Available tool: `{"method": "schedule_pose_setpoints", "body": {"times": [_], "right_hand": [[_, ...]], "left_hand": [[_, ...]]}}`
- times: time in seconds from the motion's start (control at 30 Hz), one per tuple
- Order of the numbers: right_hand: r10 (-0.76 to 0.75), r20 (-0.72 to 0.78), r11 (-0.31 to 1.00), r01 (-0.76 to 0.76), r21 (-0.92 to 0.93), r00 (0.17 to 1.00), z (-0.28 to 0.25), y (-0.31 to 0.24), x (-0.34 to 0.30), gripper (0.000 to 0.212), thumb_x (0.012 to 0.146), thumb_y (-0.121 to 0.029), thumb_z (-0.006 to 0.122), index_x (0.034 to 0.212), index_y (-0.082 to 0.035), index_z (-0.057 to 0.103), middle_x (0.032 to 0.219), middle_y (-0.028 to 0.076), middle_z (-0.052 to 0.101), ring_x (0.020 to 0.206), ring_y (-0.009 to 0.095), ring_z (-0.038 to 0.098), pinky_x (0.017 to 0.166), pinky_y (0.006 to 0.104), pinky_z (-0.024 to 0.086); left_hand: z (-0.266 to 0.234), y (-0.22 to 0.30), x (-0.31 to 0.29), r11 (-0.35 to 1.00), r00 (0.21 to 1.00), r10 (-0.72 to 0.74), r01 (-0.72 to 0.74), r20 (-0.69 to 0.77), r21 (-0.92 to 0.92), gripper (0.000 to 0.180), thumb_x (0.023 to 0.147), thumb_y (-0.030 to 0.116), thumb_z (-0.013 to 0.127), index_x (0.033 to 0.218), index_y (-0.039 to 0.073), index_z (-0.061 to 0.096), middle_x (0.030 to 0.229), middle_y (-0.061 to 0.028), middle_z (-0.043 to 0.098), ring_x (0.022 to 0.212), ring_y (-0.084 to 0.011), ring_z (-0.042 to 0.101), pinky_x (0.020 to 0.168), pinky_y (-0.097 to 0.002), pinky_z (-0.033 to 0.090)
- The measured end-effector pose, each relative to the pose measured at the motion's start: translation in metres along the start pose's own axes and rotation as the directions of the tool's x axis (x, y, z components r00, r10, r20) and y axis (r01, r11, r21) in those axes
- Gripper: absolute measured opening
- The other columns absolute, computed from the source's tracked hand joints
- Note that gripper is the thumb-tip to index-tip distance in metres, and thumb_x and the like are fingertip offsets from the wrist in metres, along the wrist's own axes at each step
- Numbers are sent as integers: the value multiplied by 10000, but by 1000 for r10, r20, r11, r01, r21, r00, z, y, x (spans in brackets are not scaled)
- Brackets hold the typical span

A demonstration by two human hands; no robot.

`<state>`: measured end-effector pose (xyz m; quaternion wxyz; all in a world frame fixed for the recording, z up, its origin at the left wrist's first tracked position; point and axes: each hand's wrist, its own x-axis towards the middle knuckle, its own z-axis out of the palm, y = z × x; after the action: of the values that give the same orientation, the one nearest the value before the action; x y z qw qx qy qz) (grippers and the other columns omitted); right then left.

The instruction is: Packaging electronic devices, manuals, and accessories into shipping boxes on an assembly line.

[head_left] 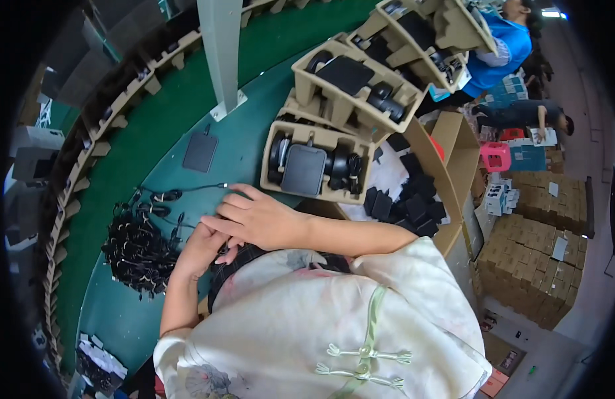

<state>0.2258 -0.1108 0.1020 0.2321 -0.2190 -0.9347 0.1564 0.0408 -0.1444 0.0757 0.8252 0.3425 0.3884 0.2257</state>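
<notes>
My left hand (200,249) and my right hand (257,218) meet at the table's edge, close to my body. A thin black cable (186,224) runs from the heap into my left hand, whose fingers are closed. My right hand lies over the left fingertips with its own fingers bent; what they pinch is hidden. Beyond them, a cable with a bare-looking plug end (221,186) stretches across the table. To the left is a tangled heap of black cables (138,249). A flat black square pad (200,151) with a tab lies farther back.
Brown moulded trays (267,174) with black devices are stacked at the right. Behind my right arm, a cardboard box (447,169) holds several black pieces (414,199). A metal post (221,60) rises from the table beside a green conveyor (168,113). Other people work at the far right.
</notes>
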Motion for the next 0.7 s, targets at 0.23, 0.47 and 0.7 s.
{"method": "schedule_pose_setpoints", "body": {"times": [0.23, 0.47, 0.7], "right_hand": [[229, 380, 961, -270, 56, 896, 10, 8, -30, 417, 736, -286, 605, 1057, -38, 506, 835, 70, 568, 807, 225, 547, 707, 360, 414], [344, 68, 910, -351, 221, 936, 12, 3, -29, 326, 767, -242, 592, 989, -20, 505, 776, 98, 552, 748, 261, 575, 587, 354, 452], [342, 153, 896, -370, 245, 927, 4, 6, -8, 338, 759, -186, 611, 1043, -31, 511, 773, 101, 550, 718, 278, 573, 587, 363, 466]], "left_hand": [[13, -11, -6, 999, 977, -19, 26, -210, 28, 157, 865, 128, 526, 932, -12, 504, 691, -72, 569, 452, -107, 518, 366, -196, 379], [10, -4, 8, 997, 968, 73, -74, -242, 6, 164, 875, 117, 527, 965, -12, 481, 730, -76, 575, 454, -89, 515, 359, -177, 357], [-6, -14, 3, 980, 914, 155, -189, -375, -55, 153, 887, 115, 503, 983, -1, 480, 731, -74, 575, 466, -89, 511, 376, -178, 363]]}}
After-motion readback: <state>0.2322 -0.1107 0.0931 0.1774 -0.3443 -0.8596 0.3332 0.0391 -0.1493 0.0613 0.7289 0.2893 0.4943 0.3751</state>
